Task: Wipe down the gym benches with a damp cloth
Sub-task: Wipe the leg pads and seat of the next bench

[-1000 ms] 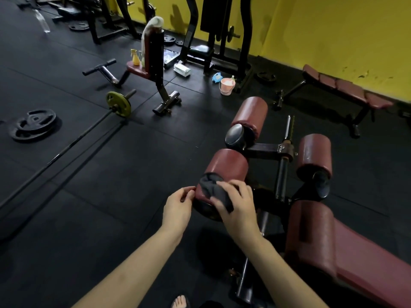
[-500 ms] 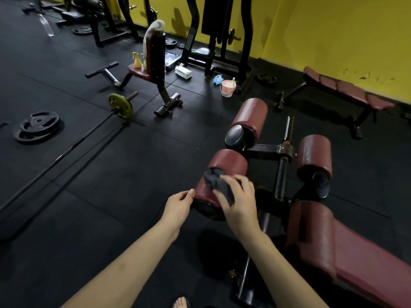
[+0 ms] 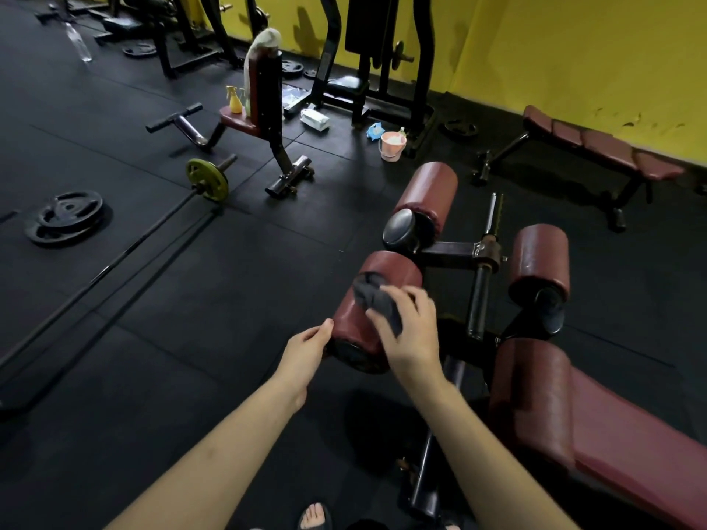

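My right hand [image 3: 411, 338] lies over a dark grey cloth [image 3: 377, 302], fingers curled around it and pressing it against the top of a maroon roller pad [image 3: 386, 279] on the gym bench — the cloth bunches out past my fingertips, toward the far side of the pad. My left hand [image 3: 304, 353] sits just beside the near end of that same pad, fingers nearly straight and together, holding nothing, the fingertips touching the pad's rim where the maroon cover meets its black end cap [image 3: 354, 355]. Beyond my right fingers, farther along the black frame, a second roller pad [image 3: 426, 193] stands higher, and to the right of my right hand a third roller pad [image 3: 539, 258] hangs on the other side of the metal post. The long maroon bench pad [image 3: 597, 426] runs down to the right of my right wrist. Well past my fingers, on the black rubber floor [image 3: 160, 338], a pink bucket [image 3: 392, 146] stands near a yellow wall (something pale inside it, I cannot tell what). Far to the left of my left hand, a barbell with a yellow plate [image 3: 206, 179] lies on the floor, with black weight plates [image 3: 63, 216] stacked beyond it.
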Demonstrator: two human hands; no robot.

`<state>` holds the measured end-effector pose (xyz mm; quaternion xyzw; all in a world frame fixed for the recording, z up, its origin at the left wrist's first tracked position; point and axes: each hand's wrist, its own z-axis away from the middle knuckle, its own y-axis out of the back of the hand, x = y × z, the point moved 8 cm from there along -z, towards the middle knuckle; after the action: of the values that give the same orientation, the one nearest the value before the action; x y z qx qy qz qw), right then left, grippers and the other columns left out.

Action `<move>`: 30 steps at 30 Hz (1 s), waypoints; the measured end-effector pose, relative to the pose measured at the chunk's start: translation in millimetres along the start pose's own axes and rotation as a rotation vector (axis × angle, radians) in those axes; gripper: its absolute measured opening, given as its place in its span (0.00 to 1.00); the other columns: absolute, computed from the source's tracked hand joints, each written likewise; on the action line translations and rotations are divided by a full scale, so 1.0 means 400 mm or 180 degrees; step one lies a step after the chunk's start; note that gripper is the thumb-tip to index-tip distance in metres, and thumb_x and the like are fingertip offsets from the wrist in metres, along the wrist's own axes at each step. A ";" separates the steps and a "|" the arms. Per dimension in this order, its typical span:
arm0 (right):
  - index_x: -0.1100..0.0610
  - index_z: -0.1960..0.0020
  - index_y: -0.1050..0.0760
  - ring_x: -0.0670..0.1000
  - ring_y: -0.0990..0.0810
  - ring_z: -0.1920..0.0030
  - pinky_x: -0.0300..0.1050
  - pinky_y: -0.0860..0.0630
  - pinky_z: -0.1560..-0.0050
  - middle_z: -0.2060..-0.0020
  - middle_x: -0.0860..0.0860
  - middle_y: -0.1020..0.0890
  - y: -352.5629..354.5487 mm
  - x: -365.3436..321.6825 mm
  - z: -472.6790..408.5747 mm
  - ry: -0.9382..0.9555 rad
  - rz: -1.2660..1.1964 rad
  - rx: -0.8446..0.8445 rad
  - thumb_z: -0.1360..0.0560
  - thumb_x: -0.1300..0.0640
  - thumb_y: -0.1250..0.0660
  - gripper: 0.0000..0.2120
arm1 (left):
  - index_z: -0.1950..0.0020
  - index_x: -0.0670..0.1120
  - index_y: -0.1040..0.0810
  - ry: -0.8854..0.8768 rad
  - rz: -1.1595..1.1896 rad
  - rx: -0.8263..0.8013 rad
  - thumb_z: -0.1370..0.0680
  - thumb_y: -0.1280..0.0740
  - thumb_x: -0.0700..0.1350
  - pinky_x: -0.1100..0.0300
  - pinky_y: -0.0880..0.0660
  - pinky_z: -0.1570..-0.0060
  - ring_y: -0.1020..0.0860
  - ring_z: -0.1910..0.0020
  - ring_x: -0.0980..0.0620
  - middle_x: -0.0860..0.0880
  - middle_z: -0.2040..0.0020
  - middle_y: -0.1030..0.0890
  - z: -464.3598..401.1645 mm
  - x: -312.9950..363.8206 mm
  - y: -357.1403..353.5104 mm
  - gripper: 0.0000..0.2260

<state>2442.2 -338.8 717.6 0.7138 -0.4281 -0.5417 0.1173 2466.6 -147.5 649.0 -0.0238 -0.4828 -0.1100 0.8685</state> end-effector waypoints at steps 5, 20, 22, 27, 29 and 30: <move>0.55 0.33 0.21 0.52 0.27 0.39 0.36 0.35 0.32 0.40 0.52 0.24 0.000 0.012 0.020 0.0225 0.0049 -0.0293 0.23 0.50 0.24 0.20 | 0.47 0.54 0.17 0.0078 0.0141 0.0037 0.17 0.35 0.55 0.59 0.29 0.52 0.19 0.52 0.60 0.58 0.54 0.14 -0.011 -0.011 0.006 0.09; 0.56 0.34 0.21 0.51 0.25 0.41 0.45 0.27 0.35 0.42 0.50 0.25 0.012 -0.007 0.061 -0.0144 -0.0015 -0.0272 0.23 0.50 0.25 0.20 | 0.45 0.57 0.17 -0.0307 -0.0068 0.0344 0.17 0.37 0.56 0.52 0.24 0.37 0.18 0.44 0.55 0.56 0.49 0.14 -0.009 -0.013 0.025 0.10; 0.56 0.33 0.22 0.51 0.24 0.39 0.44 0.26 0.35 0.40 0.50 0.25 0.023 -0.027 0.118 -0.0066 0.0015 -0.0395 0.23 0.49 0.25 0.21 | 0.46 0.60 0.17 -0.0431 -0.0115 0.0440 0.18 0.36 0.57 0.49 0.23 0.36 0.18 0.45 0.55 0.57 0.49 0.14 -0.005 -0.013 0.029 0.09; 0.51 0.35 0.21 0.46 0.22 0.41 0.43 0.25 0.36 0.43 0.45 0.25 0.067 -0.037 0.148 -0.0190 -0.0132 -0.0808 0.24 0.49 0.24 0.19 | 0.44 0.60 0.19 -0.0839 -0.0272 0.0570 0.17 0.35 0.51 0.58 0.24 0.42 0.21 0.44 0.60 0.60 0.47 0.17 0.049 0.023 0.029 0.06; 0.53 0.35 0.20 0.45 0.22 0.42 0.39 0.27 0.37 0.44 0.45 0.24 0.097 -0.042 0.119 -0.0301 -0.0269 -0.0631 0.24 0.50 0.23 0.20 | 0.43 0.59 0.18 -0.0922 -0.0346 0.0564 0.16 0.36 0.50 0.61 0.26 0.44 0.21 0.44 0.62 0.61 0.47 0.17 0.067 0.031 0.028 0.07; 0.53 0.34 0.20 0.45 0.23 0.41 0.39 0.28 0.36 0.44 0.45 0.25 0.113 -0.046 0.093 -0.0348 -0.0263 -0.0494 0.24 0.50 0.24 0.20 | 0.43 0.59 0.18 -0.0937 -0.0374 0.0552 0.16 0.36 0.49 0.62 0.26 0.45 0.21 0.44 0.62 0.61 0.47 0.16 0.072 0.033 0.027 0.08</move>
<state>2387.0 -341.7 744.2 0.6890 -0.3609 -0.6157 0.1263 2451.8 -135.0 676.1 0.0636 -0.6130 -0.1138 0.7793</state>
